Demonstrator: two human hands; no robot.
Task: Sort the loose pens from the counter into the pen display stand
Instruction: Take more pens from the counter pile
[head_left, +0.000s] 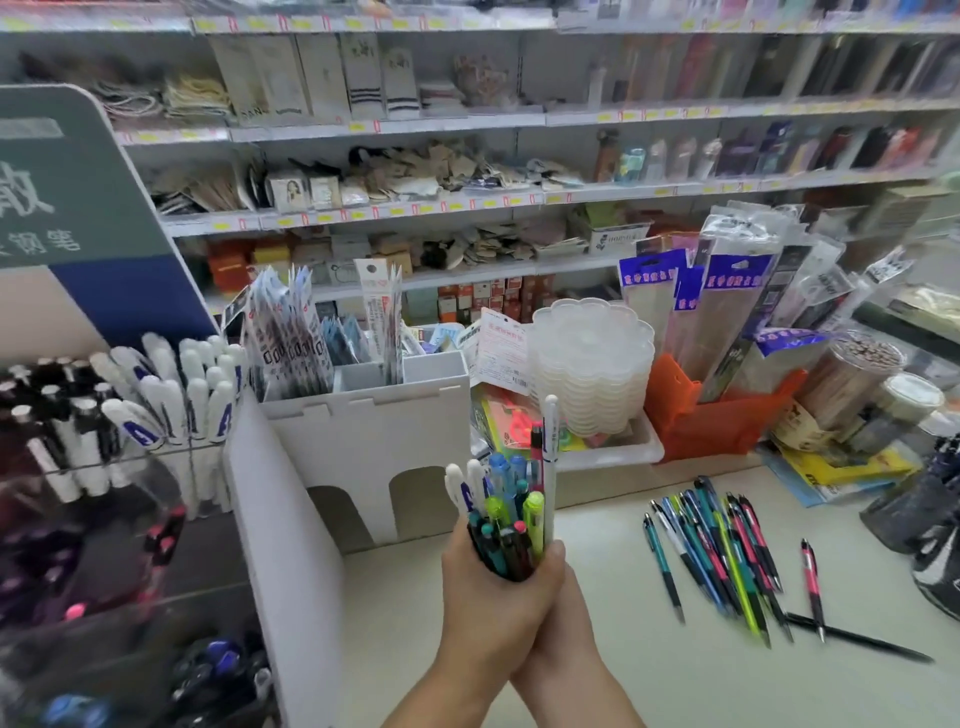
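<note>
Both hands clasp one upright bundle of pens (511, 512) above the bench (649, 691). Left hand (491, 597) wraps the bundle from the left, fingers curled round the lower barrels. Right hand (558, 618) sits behind and under it, mostly hidden; it seems to grip the same bundle, thumb tip showing at the right edge. Bundle mixes white-capped markers, blue, teal, lime and red click pens, with one tall white pen (549, 457) sticking out highest.

Right of the hands, a loose pile of pens (722, 551) lies flat on the bench, mostly teal, blue, pink and lime. A pink pen (811, 582) lies apart just to the right, and a black pen (857, 636) lies across its lower end.

Left of the hands stands the pen display stand (124, 467), clear compartments holding white-capped markers (182, 395) and black pens (47, 410). Between stand and hands, a white cardboard organiser (374, 431) holds packaged refills. Behind the pile: stacked clear palettes (592, 364), an orange bin (717, 415), stocked shelves (415, 208).
</note>
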